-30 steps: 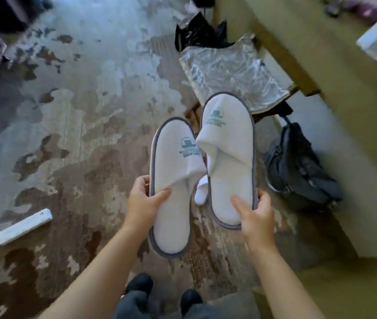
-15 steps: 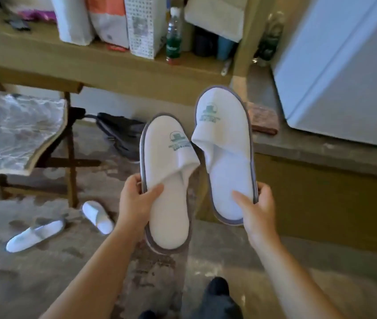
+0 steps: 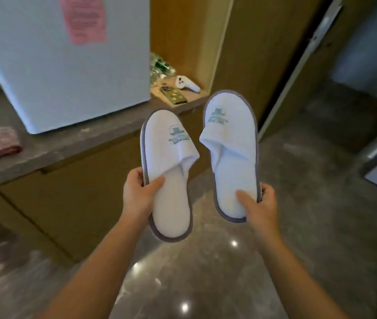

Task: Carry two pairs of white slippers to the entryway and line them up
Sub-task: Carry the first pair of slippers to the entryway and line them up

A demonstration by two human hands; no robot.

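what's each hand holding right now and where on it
Left hand holds one white slipper by its outer side edge, thumb on the insole. Right hand holds the other slipper likewise.

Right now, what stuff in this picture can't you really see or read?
Head view only:
- Green logo on the left slipper and right slipper: too blurred to read.
- Pink note on the white fridge: blurred, top cut off by the edge.
- Slipper soles: turned away from the camera.
- Fingers of the left hand and right hand: mostly behind the slippers.
- Second pair: nowhere in view.
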